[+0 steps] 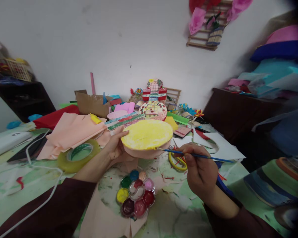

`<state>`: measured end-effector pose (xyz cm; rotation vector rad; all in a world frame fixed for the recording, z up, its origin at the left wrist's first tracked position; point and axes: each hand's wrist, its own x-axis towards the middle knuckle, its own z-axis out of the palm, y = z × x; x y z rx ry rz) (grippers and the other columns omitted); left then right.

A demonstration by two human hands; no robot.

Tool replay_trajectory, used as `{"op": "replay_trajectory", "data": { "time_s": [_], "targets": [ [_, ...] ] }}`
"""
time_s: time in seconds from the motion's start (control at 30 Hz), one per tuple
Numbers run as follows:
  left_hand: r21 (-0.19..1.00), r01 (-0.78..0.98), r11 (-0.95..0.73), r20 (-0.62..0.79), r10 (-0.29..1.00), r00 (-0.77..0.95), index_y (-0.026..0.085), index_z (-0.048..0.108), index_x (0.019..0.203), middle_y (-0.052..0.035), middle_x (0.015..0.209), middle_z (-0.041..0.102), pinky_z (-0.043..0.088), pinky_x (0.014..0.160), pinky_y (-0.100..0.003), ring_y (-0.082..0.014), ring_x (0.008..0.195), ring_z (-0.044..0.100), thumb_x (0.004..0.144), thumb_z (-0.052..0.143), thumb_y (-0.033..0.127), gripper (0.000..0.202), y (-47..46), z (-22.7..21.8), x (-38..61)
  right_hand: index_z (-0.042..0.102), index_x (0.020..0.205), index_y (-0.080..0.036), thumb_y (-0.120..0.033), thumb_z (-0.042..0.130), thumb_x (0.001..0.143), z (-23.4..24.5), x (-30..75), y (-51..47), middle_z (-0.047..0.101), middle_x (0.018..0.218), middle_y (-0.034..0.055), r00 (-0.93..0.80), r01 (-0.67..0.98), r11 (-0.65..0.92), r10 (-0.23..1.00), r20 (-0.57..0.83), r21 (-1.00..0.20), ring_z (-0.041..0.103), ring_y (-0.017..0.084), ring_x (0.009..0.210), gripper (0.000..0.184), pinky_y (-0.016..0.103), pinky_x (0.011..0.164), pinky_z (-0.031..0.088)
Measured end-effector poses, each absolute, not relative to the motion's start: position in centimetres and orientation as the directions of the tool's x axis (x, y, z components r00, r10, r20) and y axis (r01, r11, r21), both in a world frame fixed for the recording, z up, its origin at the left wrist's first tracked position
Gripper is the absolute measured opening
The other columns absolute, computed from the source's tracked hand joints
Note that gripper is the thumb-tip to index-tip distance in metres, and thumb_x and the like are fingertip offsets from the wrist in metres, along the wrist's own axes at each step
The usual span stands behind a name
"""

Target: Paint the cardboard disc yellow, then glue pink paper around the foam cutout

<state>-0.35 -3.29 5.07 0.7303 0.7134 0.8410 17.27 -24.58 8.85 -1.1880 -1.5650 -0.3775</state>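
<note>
My left hand (115,145) grips the left edge of a round, drum-like piece (147,135) with a yellow-painted top and a pale pink side. Pinched in my right hand (201,168) is a thin blue paintbrush (172,151), its tip touching the front rim of the yellow top. Below the round piece, a flower-shaped paint palette (136,194) sits on the table, its wells filled with yellow, green, blue, pink and dark red paint. Yellow-handled scissors (176,163) lie partly hidden behind my right hand.
A large roll of clear tape (78,155) and peach paper (69,132) lie left, with a white cable (47,168) crossing my left sleeve. White paper scraps (222,145) are at right. Farther back stand a decorated paper guitar-like model (152,109) and a cardboard box (91,105). A painted jar (275,181) stands right.
</note>
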Motion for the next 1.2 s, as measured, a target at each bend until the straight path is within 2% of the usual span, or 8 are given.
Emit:
{"op": "replay_trajectory", "data": {
  "time_s": [0.23,0.37,0.47,0.6,0.8,0.9,1.07,1.2],
  "targets": [
    [0.795,-0.398,0.458,-0.263,0.851,0.455,0.024,0.059,0.119,-0.0083,0.106,0.075,0.063,0.071,-0.030,-0.0227,0.086,0.075,0.078,0.067,0.011,0.043,-3.34,5.08,-0.29,0.052,0.091,-0.025,-0.011,0.045,0.092,8.87,16.85,-24.61,0.063,0.076,0.0006,0.016,0.810,0.507,0.485,0.875,-0.295,0.062,0.017,0.072,0.015,0.031,0.064,0.050],
    [0.788,-0.404,0.465,-0.261,0.846,0.465,0.023,0.059,0.119,-0.0082,0.104,0.076,0.063,0.072,-0.030,-0.0224,0.085,0.075,0.080,0.067,0.010,0.042,-3.40,5.23,-0.32,0.051,0.090,-0.025,-0.011,0.045,0.092,8.90,16.93,-24.54,0.061,0.074,0.0003,0.023,0.833,0.475,0.481,0.876,-0.283,0.061,0.017,0.072,0.016,0.030,0.062,0.049],
    [0.782,-0.398,0.479,-0.282,0.842,0.460,0.022,0.060,0.116,-0.0085,0.102,0.076,0.063,0.069,-0.030,-0.0217,0.082,0.075,0.081,0.066,0.011,0.037,-3.43,5.27,-0.37,0.051,0.090,-0.024,-0.010,0.044,0.092,8.81,17.06,-24.55,0.062,0.077,0.0007,0.032,0.831,0.478,0.469,0.883,-0.284,0.061,0.017,0.074,0.016,0.031,0.065,0.049],
    [0.775,-0.401,0.487,-0.278,0.834,0.477,0.018,0.064,0.108,-0.0100,0.100,0.076,0.063,0.069,-0.029,-0.0212,0.079,0.075,0.082,0.065,0.011,0.027,-3.50,5.19,-0.35,0.051,0.094,-0.024,-0.010,0.046,0.091,8.62,17.22,-24.51,0.063,0.078,0.0019,-0.042,0.819,0.518,0.483,0.875,-0.247,0.061,0.018,0.075,0.015,0.032,0.066,0.049],
    [0.779,-0.415,0.470,-0.257,0.843,0.472,0.017,0.065,0.107,-0.0104,0.097,0.077,0.063,0.069,-0.030,-0.0213,0.078,0.075,0.082,0.064,0.009,0.026,-3.51,5.05,-0.17,0.051,0.092,-0.023,-0.007,0.045,0.090,8.87,17.38,-24.77,0.061,0.076,0.0018,-0.011,0.829,0.505,0.445,0.895,-0.241,0.059,0.017,0.073,0.017,0.031,0.064,0.049],
    [0.779,-0.402,0.482,-0.274,0.837,0.474,0.016,0.065,0.106,-0.0115,0.096,0.077,0.063,0.069,-0.031,-0.0216,0.077,0.075,0.083,0.063,0.010,0.024,-3.52,5.08,-0.17,0.050,0.094,-0.023,-0.008,0.046,0.089,8.89,17.23,-24.76,0.062,0.077,0.0020,-0.059,0.819,0.528,0.471,0.880,-0.227,0.060,0.018,0.073,0.017,0.032,0.063,0.049],
    [0.774,-0.420,0.473,-0.248,0.838,0.486,0.018,0.064,0.112,-0.0107,0.100,0.076,0.063,0.072,-0.031,-0.0214,0.078,0.075,0.083,0.063,0.009,0.030,-3.41,4.96,-0.20,0.049,0.091,-0.023,-0.008,0.046,0.090,8.99,17.18,-24.65,0.060,0.075,0.0013,-0.036,0.844,0.485,0.478,0.878,-0.229,0.059,0.017,0.073,0.015,0.030,0.064,0.047],
    [0.777,-0.395,0.490,-0.273,0.828,0.490,0.016,0.065,0.114,-0.0118,0.097,0.077,0.063,0.070,-0.031,-0.0221,0.077,0.075,0.082,0.065,0.011,0.032,-3.30,4.70,-0.20,0.049,0.092,-0.023,-0.009,0.045,0.091,8.96,17.09,-24.69,0.060,0.076,0.0007,-0.034,0.828,0.507,0.473,0.881,-0.240,0.059,0.016,0.073,0.014,0.028,0.065,0.047]
  ]
}}
